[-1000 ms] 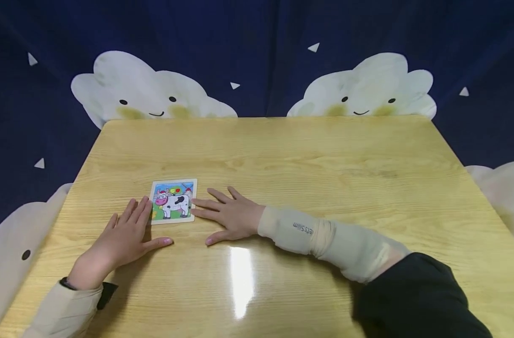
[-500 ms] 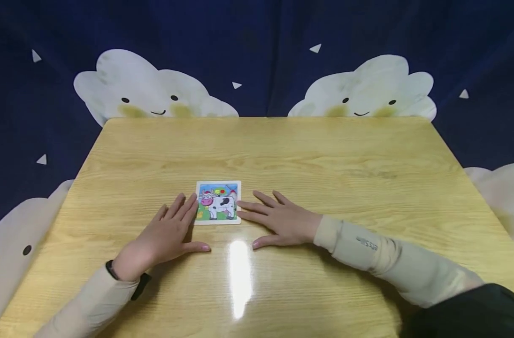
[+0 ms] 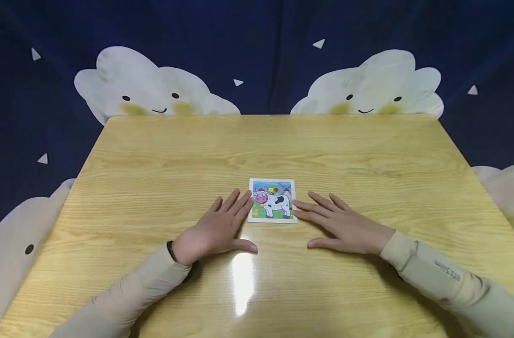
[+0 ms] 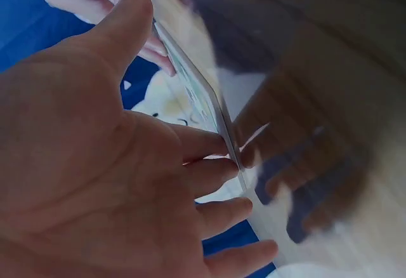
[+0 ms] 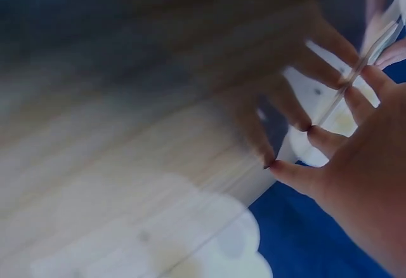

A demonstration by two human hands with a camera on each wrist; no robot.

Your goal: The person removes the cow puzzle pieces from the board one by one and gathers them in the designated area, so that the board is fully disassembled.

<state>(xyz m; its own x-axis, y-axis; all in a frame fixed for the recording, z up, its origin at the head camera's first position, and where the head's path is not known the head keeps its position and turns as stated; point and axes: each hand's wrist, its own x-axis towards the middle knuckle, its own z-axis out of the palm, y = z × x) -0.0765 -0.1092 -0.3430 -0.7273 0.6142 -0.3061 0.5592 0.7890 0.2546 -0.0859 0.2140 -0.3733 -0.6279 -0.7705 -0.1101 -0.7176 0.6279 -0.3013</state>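
Note:
A small square cow picture puzzle (image 3: 272,201) with a white border lies flat on the wooden table. The left hand (image 3: 218,227) touches its left edge with straight fingertips, the thumb spread toward the near side. From the other side, the right hand (image 3: 345,227) has its fingers extended, two fingertips against the puzzle's right edge. In the left wrist view the puzzle's thin edge (image 4: 206,94) meets the fingers of the left hand (image 4: 120,151). The right wrist view shows the right hand (image 5: 374,157) with fingertips down on the glossy surface beside the puzzle's edge.
The light wooden table (image 3: 155,155) has a glossy top with a bright reflection in front of the hands. Behind it hangs a dark blue curtain (image 3: 265,47) with white smiling clouds. Both forearms in beige sleeves rest toward the near side.
The puzzle has slid to the right across the table, from the left side to near the middle. Both hands have moved right along with it, staying at its two sides.

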